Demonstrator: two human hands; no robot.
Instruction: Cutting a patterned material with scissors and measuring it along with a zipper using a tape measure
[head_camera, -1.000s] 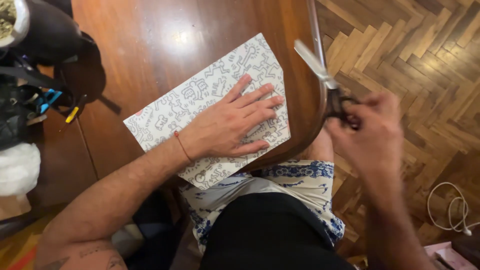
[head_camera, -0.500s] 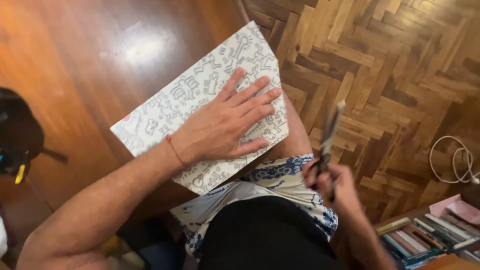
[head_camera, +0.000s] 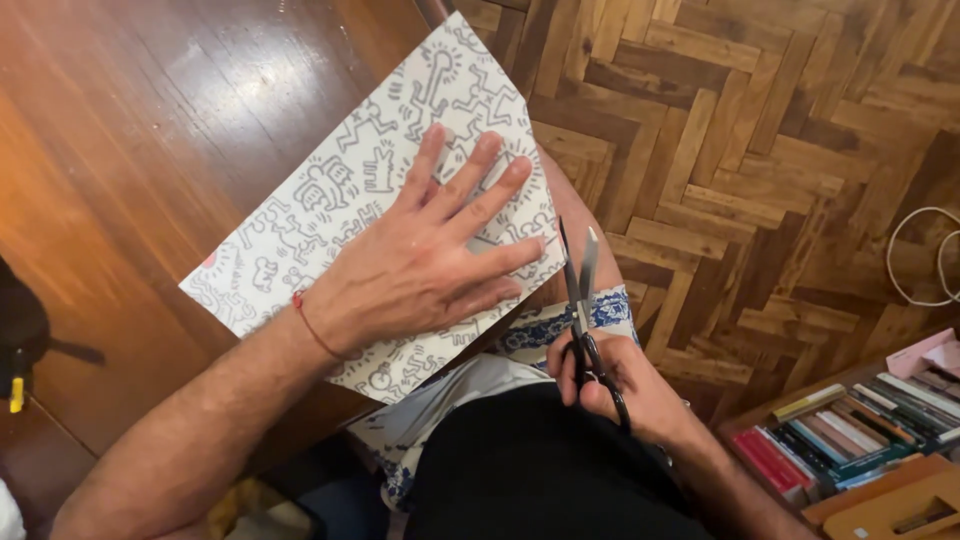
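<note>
A white sheet of paper (head_camera: 340, 210) printed with grey cartoon line drawings lies on the wooden table (head_camera: 150, 130) and overhangs its near edge. My left hand (head_camera: 420, 265) rests flat on the sheet with fingers spread, pressing it down. My right hand (head_camera: 625, 385) grips the black handles of a pair of scissors (head_camera: 580, 290). The blades are slightly parted and point away from me, right beside the sheet's right edge and my left fingertips.
Herringbone parquet floor (head_camera: 760, 140) spreads to the right. A box of books (head_camera: 860, 430) sits at the lower right, a white cable (head_camera: 925, 260) at the right edge. A dark object (head_camera: 20, 340) lies at the left table edge.
My right hand brought the scissors down from beside the table and in toward the sheet's right edge. The view shifted closer and to the right; my left hand stayed flat on the paper.
</note>
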